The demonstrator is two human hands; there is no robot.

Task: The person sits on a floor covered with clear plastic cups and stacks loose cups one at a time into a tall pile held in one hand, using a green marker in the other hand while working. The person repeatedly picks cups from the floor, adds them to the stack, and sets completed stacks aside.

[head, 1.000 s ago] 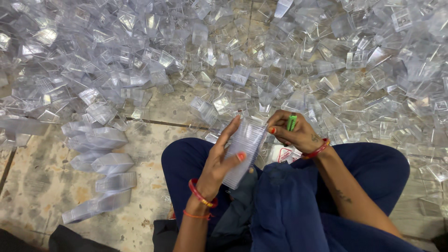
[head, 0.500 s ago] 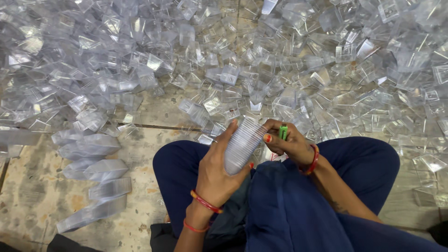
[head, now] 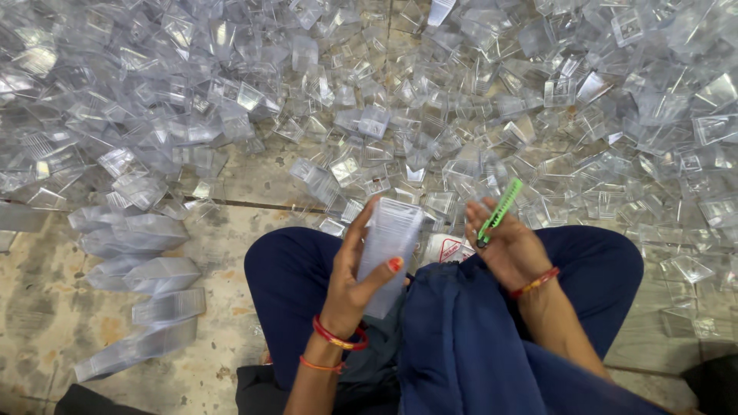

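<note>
I sit cross-legged on the floor in dark blue clothes. My left hand (head: pixel 355 278) grips a stack of nested clear plastic containers (head: pixel 390 244), held upright over my lap, thumb across its front. My right hand (head: pixel 507 246) is a short way to the right, apart from the stack, and holds a small green cutter (head: pixel 500 212) that points up and away. Red bangles circle both wrists. A small white packet with a red mark (head: pixel 447 247) lies between my hands on my lap.
A deep heap of loose clear plastic containers (head: pixel 430 100) covers the floor ahead and to both sides. Several finished stacks of nested containers (head: pixel 142 269) lie in a row on the stone floor at my left. Bare floor (head: pixel 46 315) shows at lower left.
My right hand has come off the stack and moved right with the green cutter. My left hand keeps the stack, now held more upright.
</note>
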